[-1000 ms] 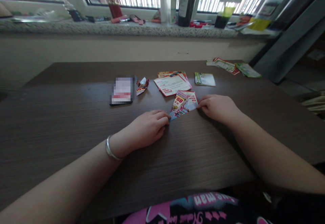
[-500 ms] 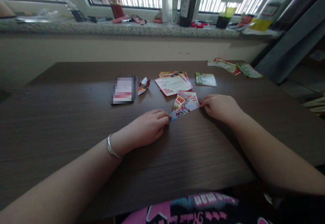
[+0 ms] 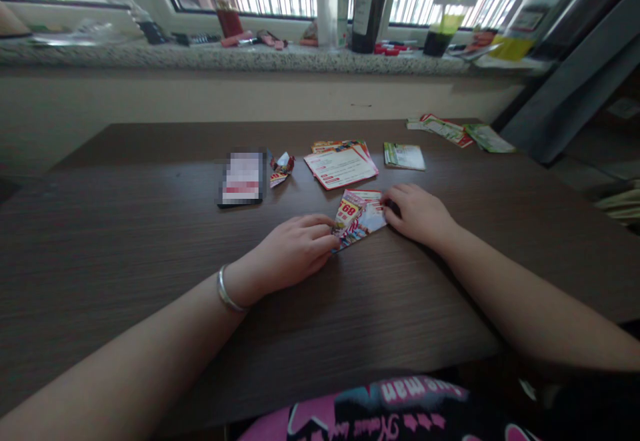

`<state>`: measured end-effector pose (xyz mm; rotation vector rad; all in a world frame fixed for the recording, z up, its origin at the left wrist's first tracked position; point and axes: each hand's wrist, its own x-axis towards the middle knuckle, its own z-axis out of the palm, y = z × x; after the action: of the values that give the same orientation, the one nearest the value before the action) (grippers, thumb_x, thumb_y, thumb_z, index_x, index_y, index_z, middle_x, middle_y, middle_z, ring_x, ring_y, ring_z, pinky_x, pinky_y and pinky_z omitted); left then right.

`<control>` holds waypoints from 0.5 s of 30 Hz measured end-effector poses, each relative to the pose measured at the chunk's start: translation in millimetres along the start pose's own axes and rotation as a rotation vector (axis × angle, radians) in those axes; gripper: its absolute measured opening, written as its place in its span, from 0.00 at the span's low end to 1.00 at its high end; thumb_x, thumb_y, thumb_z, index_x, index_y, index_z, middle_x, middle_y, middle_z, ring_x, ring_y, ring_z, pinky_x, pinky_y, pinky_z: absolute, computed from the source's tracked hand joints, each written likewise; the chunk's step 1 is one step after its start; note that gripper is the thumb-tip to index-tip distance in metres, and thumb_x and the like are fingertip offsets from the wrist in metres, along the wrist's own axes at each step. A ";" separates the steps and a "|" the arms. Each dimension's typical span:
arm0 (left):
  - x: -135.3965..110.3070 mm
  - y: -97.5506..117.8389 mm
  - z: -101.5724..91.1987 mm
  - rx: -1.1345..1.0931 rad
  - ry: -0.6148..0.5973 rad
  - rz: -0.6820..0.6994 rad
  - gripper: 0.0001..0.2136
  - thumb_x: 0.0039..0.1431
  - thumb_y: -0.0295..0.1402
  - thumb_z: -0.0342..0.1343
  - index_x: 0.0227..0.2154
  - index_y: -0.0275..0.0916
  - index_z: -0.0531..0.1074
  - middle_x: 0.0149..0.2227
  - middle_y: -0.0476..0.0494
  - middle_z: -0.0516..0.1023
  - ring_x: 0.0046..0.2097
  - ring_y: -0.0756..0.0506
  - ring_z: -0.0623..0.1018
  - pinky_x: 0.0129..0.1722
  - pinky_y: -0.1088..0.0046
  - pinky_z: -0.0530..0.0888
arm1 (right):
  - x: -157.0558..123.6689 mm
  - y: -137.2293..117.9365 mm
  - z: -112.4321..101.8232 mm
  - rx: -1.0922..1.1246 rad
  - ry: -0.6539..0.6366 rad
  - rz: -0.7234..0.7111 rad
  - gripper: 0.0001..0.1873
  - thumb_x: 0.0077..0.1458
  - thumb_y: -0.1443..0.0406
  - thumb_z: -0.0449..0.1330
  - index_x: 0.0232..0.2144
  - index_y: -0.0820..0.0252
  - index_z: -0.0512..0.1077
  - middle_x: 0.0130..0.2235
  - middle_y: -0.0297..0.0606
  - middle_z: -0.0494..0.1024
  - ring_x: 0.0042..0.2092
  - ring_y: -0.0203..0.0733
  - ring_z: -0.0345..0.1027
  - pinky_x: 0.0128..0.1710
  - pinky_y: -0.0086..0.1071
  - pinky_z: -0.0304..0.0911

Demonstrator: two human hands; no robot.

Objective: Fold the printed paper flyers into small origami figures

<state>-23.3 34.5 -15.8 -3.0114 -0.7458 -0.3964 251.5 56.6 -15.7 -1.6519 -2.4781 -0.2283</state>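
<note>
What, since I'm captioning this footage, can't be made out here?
All in the head view:
Folded leaflet: part of its left edge, hidden by the left hand.
Dark-edged rectangle: its face, masked by pixelation.
Uppermost white card: fine print, too small.
Bottle with yellow base: label, blurred.
Printed shirt: lower part, cut by bottom edge.

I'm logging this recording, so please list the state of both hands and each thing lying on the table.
Printed paper: folded
Left hand: touching the paper's left end
Right hand: curled, at its right end
Small folded paper: creased, partly raised
White-topped cards: piled unevenly
Green-edged cards: stacked
Far-right leaflets: loosely spread
Pixelated item: lying flat, details obscured
</note>
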 end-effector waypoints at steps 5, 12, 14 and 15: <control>-0.9 -0.3 1.9 -0.018 0.012 -0.041 0.17 0.64 0.32 0.48 0.55 0.39 0.66 0.55 0.41 0.71 0.58 0.43 0.68 0.59 0.63 0.66 | 0.0 -6.0 4.4 0.097 0.004 -0.165 0.15 0.60 0.62 0.52 0.45 0.63 0.73 0.45 0.47 0.74 0.47 0.48 0.66 0.49 0.40 0.62; -3.6 -2.4 -2.9 -0.062 -0.128 -0.114 0.27 0.63 0.42 0.49 0.63 0.40 0.56 0.66 0.41 0.57 0.68 0.38 0.52 0.65 0.56 0.55 | -0.2 -5.4 10.0 0.218 0.021 -0.239 0.17 0.62 0.59 0.53 0.49 0.60 0.71 0.49 0.46 0.72 0.50 0.49 0.65 0.52 0.43 0.63; -3.0 0.3 -6.3 -0.087 -0.140 -0.103 0.29 0.61 0.46 0.51 0.62 0.40 0.58 0.65 0.40 0.58 0.68 0.38 0.52 0.65 0.57 0.56 | 0.5 -5.2 11.1 0.252 0.019 -0.262 0.18 0.62 0.60 0.53 0.51 0.59 0.71 0.50 0.45 0.72 0.51 0.48 0.65 0.52 0.43 0.63; -2.2 2.0 -7.5 -0.097 -0.142 -0.099 0.29 0.60 0.47 0.52 0.61 0.40 0.59 0.65 0.40 0.58 0.67 0.38 0.53 0.65 0.57 0.56 | 0.8 -5.4 11.3 0.264 0.016 -0.272 0.18 0.61 0.60 0.54 0.51 0.58 0.71 0.50 0.45 0.72 0.51 0.48 0.65 0.53 0.44 0.62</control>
<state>-26.1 31.2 -8.9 -3.1287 -0.9133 -0.2291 245.7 57.7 -26.7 -1.2077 -2.5822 0.0546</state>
